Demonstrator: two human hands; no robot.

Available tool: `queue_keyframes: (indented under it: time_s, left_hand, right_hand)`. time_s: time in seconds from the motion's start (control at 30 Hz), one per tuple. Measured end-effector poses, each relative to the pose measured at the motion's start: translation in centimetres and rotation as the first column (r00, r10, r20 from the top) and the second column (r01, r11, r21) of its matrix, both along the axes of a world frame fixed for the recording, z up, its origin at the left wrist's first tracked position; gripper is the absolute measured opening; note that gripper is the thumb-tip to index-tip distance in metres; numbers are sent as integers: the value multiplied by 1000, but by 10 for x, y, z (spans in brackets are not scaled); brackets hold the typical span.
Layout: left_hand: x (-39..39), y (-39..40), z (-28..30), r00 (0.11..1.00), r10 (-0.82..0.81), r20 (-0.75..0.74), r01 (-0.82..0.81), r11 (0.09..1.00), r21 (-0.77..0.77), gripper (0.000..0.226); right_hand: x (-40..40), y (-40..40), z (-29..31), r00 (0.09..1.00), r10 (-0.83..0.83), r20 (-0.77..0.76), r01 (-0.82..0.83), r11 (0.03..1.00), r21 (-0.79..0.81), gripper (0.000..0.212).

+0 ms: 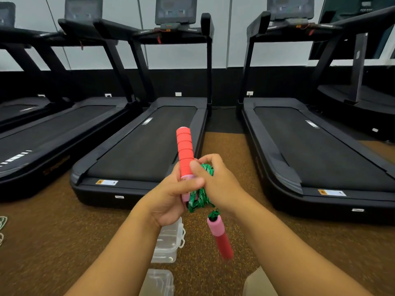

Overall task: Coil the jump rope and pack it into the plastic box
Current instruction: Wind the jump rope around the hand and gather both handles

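While the jump rope (199, 195) is held up at chest height between both hands, the plastic box (168, 242) sits on the brown floor (64, 231) directly beneath them, slightly to the left-hand side.

Left hand (171, 197): fingers curled round the lower, pink end of one red foam handle (184, 150). That handle's long axis points up and away from the person, toward the middle treadmill (145, 146).

Right hand (215, 180): fingers closed over a bunch of green cord at the top of the loops, touching the left hand's thumb. How many loops are gathered cannot be told; the hands cover most of them.

Second handle (220, 236): hangs free below the right wrist on a short run of cord, tilted down and to the right, blurred, so probably swinging. Neither hand has it.

Containers: the box looks clear and open-topped, with nothing visible inside; the left forearm hides part of it. A second clear plastic piece (158, 283), likely the lid, lies nearer the person. Some pale cord (3, 223) lies at the far left floor edge.

Judgement: coiling seems nearly done, packing not yet begun. The bundle lies above the box, so the coming move is mostly straight down. The left hand is the nearer one. The upright handle must be laid flat along the box's length, and the dangling handle tucked in, or it may catch the rim.
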State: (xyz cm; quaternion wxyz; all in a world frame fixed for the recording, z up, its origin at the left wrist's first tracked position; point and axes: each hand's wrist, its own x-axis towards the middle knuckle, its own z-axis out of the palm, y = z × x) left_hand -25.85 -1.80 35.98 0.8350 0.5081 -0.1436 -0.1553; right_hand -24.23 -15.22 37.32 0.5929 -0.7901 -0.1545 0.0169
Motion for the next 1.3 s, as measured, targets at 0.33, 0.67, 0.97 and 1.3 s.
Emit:
queue_keyframes:
  time_s: [0.33, 0.67, 0.97, 1.3]
  left_hand:
    - [0, -2, -20, 985, 126, -120, -114, 988, 108, 57]
    - [9, 2, 6, 949, 310, -51, -305, 948, 89, 50]
    - [-3, 32, 12, 984, 173, -38, -162, 965, 206, 53]
    - [-12, 48, -26, 950, 283, -130, -249, 941, 227, 40]
  right_hand:
    - [1, 9, -22, 972, -18, -233, -3, 996, -89, 101]
    - [9, -21, -41, 764, 567, -307, -522, 823, 222, 82]
    - [9, -21, -62, 977, 213, 15, -178, 849, -497, 29]
    - [0, 7, -56, 959, 243, 142, -260, 959, 114, 49]
